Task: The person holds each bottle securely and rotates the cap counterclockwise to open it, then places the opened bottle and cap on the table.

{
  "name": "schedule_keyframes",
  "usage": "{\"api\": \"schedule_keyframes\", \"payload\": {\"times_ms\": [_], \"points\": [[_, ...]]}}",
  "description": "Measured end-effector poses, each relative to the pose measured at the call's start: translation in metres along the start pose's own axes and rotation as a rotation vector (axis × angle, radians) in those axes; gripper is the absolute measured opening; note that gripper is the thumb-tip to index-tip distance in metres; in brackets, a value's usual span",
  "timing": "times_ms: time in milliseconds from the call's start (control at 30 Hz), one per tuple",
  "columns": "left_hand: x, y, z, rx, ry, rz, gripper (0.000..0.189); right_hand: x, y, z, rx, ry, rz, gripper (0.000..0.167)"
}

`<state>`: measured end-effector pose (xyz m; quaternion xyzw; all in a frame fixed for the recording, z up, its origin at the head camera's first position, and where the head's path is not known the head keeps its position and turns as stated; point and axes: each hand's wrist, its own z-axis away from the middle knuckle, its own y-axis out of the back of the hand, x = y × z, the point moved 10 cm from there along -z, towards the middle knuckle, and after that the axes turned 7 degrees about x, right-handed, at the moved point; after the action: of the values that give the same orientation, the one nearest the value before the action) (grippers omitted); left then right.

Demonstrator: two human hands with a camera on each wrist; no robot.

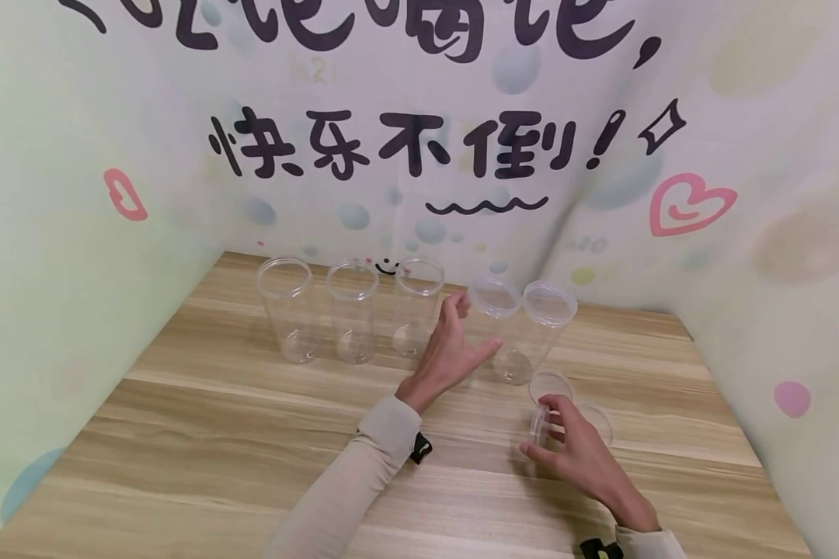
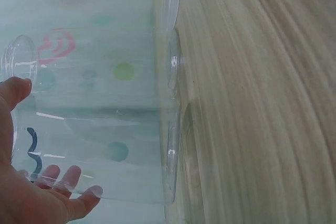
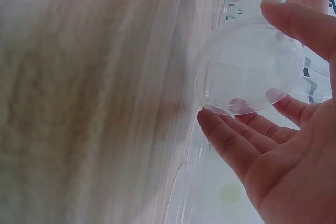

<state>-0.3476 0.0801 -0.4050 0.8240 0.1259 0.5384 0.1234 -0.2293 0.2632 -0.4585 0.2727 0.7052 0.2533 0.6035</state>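
Five clear plastic jars stand upright in a row near the back of the table. My left hand (image 1: 450, 351) is around the fourth jar (image 1: 495, 301), thumb near its top and fingers on the far side, seen through the wall in the left wrist view. The fifth jar (image 1: 549, 304) stands just right of it; both have a whiter band at the top than the other three. In my right hand (image 1: 582, 456) a clear round lid (image 3: 247, 66) is pinched by its edge, on its side above the table. Two more clear lids (image 1: 551, 386) lie beyond that hand.
To the left stand the first jar (image 1: 286, 310), the second jar (image 1: 353, 314) and the third jar (image 1: 419, 307). Behind the wood-grain table (image 1: 224, 435) is a printed wall sheet (image 1: 391, 93), with more sheet at both sides.
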Motion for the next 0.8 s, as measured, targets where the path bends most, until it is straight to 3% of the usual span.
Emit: {"api": "schedule_keyframes", "payload": {"times_ms": [233, 500, 800], "points": [[0.002, 0.001, 0.001, 0.006, -0.01, -0.006, 0.089, -0.001, 0.001, 0.0, 0.008, -0.004, -0.014, 0.064], [0.0, 0.002, 0.002, 0.013, 0.001, -0.008, 0.091, -0.006, 0.006, 0.002, 0.05, 0.052, 0.024, 0.061], [0.0, 0.002, 0.002, 0.013, 0.003, -0.001, 0.09, -0.005, 0.01, 0.003, 0.047, 0.045, 0.019, 0.076]]}}
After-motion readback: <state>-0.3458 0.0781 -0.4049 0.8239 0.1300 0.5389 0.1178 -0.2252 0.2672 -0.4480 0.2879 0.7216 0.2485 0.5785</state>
